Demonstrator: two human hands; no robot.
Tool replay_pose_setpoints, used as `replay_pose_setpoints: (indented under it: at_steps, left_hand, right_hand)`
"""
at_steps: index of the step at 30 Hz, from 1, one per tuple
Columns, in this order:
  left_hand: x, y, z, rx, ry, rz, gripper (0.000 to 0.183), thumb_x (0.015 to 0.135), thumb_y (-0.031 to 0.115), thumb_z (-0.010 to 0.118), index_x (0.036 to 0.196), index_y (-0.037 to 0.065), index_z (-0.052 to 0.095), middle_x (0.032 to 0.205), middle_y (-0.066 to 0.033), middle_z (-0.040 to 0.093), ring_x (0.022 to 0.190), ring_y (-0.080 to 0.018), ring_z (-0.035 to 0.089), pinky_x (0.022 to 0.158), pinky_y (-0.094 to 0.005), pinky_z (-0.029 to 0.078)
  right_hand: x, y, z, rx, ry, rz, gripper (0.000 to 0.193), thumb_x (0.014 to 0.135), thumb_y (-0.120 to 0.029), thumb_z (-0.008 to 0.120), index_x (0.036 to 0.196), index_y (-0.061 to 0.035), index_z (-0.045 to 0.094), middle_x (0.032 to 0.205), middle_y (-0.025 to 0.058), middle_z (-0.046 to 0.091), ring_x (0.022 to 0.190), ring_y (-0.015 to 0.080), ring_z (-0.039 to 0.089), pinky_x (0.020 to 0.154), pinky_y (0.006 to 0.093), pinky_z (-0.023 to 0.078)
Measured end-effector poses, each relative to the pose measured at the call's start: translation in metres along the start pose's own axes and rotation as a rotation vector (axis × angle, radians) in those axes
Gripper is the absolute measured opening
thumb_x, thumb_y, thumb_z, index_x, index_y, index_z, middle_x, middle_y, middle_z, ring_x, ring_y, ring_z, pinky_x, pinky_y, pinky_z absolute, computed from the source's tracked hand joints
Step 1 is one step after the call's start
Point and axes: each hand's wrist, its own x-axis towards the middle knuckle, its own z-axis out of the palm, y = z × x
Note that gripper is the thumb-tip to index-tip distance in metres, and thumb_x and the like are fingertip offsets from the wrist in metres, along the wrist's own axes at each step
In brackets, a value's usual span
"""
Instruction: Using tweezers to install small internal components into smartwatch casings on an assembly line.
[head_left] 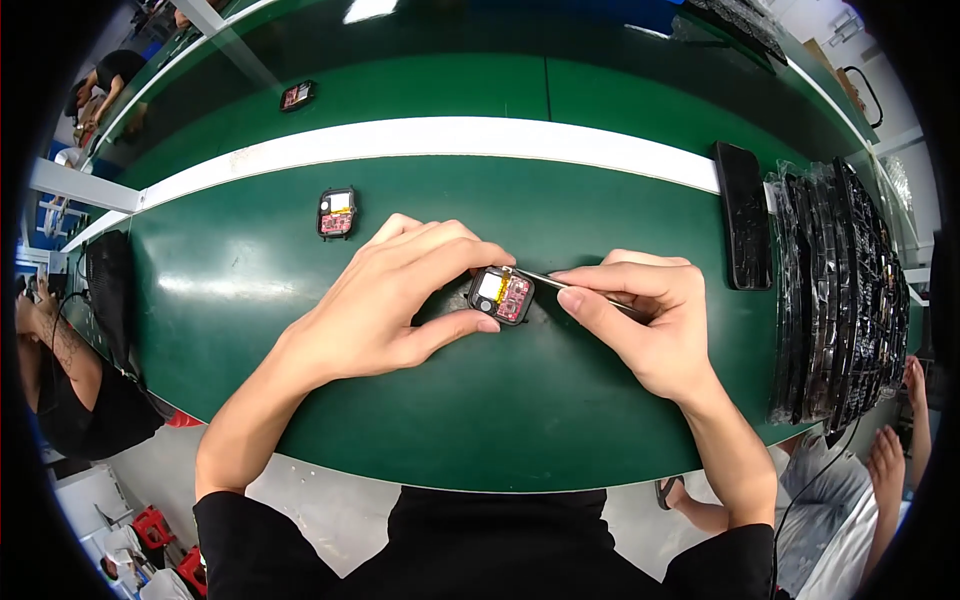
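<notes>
An opened smartwatch case with a red circuit board, a pale battery and yellow tape sits between the thumb and fingers of my left hand, just above the green table. My right hand pinches thin metal tweezers; their tip meets the upper edge of the case, close to my left index fingertip. Whether the tip grips any part is too small to tell. Farther off to the left, a second opened watch case lies on the table with its board and battery facing up.
A tall stack of black trays in clear plastic stands at the right end of the green table. Beside it lies a black phone. A white rail crosses behind. Dark bag at left; other people sit on both sides.
</notes>
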Motion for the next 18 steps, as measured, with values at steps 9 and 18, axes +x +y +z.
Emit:
replay_pose_setpoints:
  at_steps: [9, 18]
  left_hand:
    - [-0.001, -0.001, 0.003, -0.059, 0.004, -0.074, 0.055, 0.082, 0.023, 0.096, 0.131, 0.005, 0.079, 0.099, -0.0048, 0.070, 0.078, -0.0202, 0.051, 0.081, -0.0356, 0.040]
    - [-0.001, -0.002, 0.004, -0.070, 0.012, -0.091, 0.053, 0.081, 0.022, 0.097, 0.130, 0.005, 0.081, 0.094, -0.0052, 0.070, 0.076, -0.0192, 0.050, 0.078, -0.0348, 0.040]
  right_hand:
    - [0.000, 0.000, 0.008, -0.135, 0.015, -0.075, 0.006, 0.090, 0.003, 0.081, 0.095, 0.0028, 0.085, 0.069, 0.0039, 0.069, 0.054, 0.0060, 0.055, 0.050, 0.0269, 0.036]
    - [0.002, -0.001, 0.018, -0.246, 0.055, -0.194, 0.005, 0.089, 0.002, 0.080, 0.093, 0.0026, 0.083, 0.071, 0.0059, 0.072, 0.053, 0.0091, 0.061, 0.048, 0.0267, 0.042]
